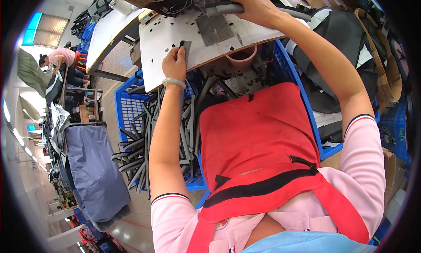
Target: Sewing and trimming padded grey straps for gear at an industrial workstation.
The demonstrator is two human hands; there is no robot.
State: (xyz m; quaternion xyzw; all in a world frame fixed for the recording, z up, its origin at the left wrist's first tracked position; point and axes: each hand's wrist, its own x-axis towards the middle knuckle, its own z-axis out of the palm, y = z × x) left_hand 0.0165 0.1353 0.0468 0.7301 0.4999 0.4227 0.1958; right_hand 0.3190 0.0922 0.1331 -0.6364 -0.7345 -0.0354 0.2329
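Note:
My left hand, with a pale bangle at its wrist, is closed at the near left edge of the white worktable. Between its fingers is a dark grey strip, which hangs down past the table edge. Farther off and to the right, my right hand is wrapped over a grey padded strip at the back of the table. A dark square plate lies on the tabletop between my hands, with small black scraps around it.
Many similar strips spill over a blue basket under my left arm. A pink bucket stands below the table. To the right, a blue crate holds black sheets. Another person sits far left.

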